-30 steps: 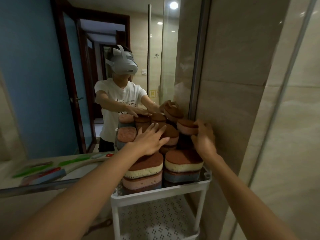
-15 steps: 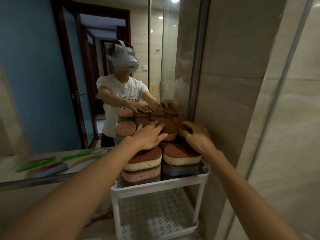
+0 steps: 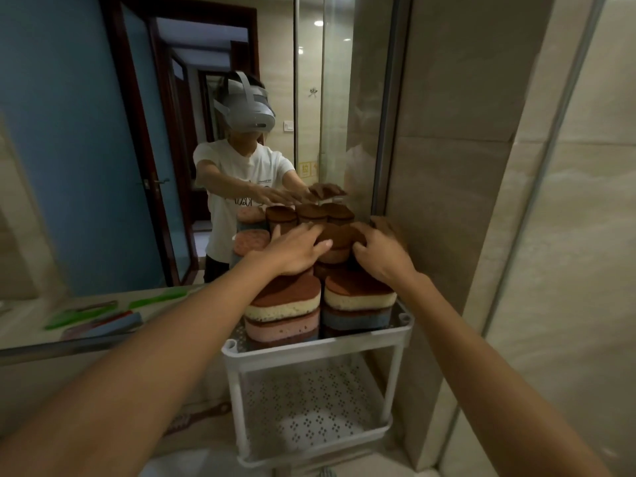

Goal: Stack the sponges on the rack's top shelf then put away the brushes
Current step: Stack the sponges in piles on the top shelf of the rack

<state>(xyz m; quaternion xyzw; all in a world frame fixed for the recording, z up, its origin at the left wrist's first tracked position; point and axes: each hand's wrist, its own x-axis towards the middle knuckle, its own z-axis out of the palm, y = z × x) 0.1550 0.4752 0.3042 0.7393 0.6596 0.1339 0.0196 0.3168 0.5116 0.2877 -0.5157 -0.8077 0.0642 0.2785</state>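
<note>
Both hands (image 3: 299, 251) (image 3: 382, 256) press the rear sponge (image 3: 339, 237) (rack's (image 3: 309, 349) top shelf).

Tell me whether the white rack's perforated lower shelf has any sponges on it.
No, the perforated lower shelf of the white rack is bare, while the brown-topped sponges all sit on the top shelf.

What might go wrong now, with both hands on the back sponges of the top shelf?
1. The left hand and right hand press a tall rear stack of sponges; a sideways push might topple it.
2. The front stacks stand near the rack rim, so a falling sponge could knock them off.
</note>
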